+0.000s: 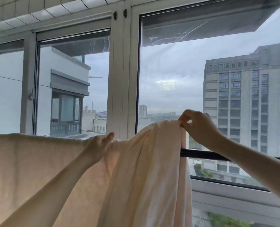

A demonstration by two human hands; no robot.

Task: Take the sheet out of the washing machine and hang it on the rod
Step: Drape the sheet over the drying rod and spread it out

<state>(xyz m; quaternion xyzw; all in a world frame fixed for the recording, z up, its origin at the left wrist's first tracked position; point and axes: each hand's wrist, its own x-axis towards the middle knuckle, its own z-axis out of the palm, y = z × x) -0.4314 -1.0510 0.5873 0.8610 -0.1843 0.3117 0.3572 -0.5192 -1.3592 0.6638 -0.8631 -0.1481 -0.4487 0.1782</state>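
A pale peach sheet hangs draped over a dark rod that runs across in front of the window. Its left part lies spread along the rod, while its right part is bunched and lifted above the rod. My left hand grips the sheet's top edge near the middle, with the thumb up. My right hand pinches the raised bunch of sheet at its right end, above the rod. The rod shows bare only to the right of the sheet.
Large windows in a white frame stand just behind the rod, with a sill below at the right. Buildings and grey sky lie outside. A tiled ceiling edge runs along the top.
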